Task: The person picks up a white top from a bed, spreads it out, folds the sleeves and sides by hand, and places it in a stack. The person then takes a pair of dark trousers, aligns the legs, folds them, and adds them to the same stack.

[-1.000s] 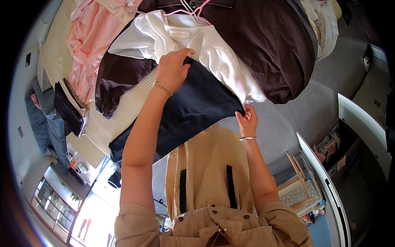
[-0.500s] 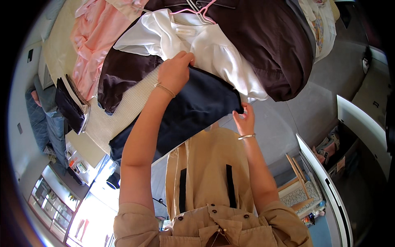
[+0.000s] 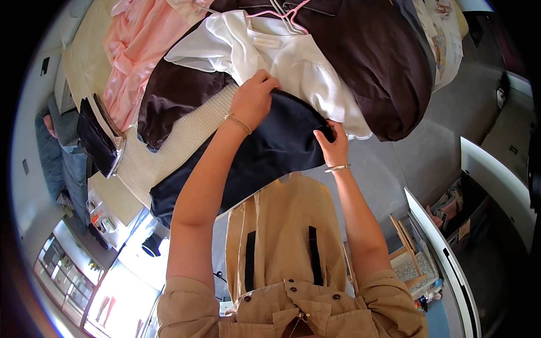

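Observation:
A dark navy, smooth garment (image 3: 248,146) hangs over the near edge of the bed, spread between my hands; I cannot make out what kind it is. My left hand (image 3: 253,100) is closed on its upper edge, fingers curled under and partly hidden. At the right corner my right hand (image 3: 333,145) pinches the cloth between thumb and fingers. Just beyond lies a white blouse (image 3: 287,62) with a pink hanger (image 3: 293,12) at its neck. Under the blouse is a dark brown jacket (image 3: 377,73).
A pink satiny garment (image 3: 141,56) lies at the far left of the cream textured bedcover (image 3: 152,160). Folded dark clothes (image 3: 96,135) sit at its left edge. Grey floor tiles (image 3: 372,169) show to the right, near a white open drawer front (image 3: 439,253) and a small wooden-framed chair (image 3: 414,259).
My right hand has moved up and taken hold of the navy garment's corner more fully. My left hand has shifted slightly right with its edge.

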Tool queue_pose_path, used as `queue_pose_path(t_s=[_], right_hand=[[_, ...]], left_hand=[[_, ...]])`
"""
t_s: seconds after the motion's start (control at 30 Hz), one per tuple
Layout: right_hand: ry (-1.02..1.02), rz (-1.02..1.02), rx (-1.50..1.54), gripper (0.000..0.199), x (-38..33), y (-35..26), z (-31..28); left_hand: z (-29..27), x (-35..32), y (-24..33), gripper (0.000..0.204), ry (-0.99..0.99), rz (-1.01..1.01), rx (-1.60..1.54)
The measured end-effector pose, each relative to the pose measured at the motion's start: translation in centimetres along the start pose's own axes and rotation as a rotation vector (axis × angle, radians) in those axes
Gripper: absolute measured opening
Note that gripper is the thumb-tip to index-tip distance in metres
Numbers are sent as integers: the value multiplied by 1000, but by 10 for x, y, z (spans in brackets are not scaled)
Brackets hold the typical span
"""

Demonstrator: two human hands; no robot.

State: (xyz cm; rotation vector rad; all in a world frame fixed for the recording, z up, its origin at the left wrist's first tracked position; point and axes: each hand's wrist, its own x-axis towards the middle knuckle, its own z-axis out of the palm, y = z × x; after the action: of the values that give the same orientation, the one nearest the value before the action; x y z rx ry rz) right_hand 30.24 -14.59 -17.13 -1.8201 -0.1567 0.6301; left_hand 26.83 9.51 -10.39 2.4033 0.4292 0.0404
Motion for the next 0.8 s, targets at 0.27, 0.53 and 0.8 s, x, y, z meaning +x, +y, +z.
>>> queue_pose_path(t_s=[0.27,0.53,0.8], right_hand=[[38,-4,55,16,-18,-21,5],[31,-170,-141,12,-46,-60,21],[-201,-411,-294,14,-109,-73,94]], left_hand=[[-11,-2,-4,18,10,-14,-68],[-34,-19,-14,18,29,1,-180],[-63,-89,-65,21,136,-158,-537]])
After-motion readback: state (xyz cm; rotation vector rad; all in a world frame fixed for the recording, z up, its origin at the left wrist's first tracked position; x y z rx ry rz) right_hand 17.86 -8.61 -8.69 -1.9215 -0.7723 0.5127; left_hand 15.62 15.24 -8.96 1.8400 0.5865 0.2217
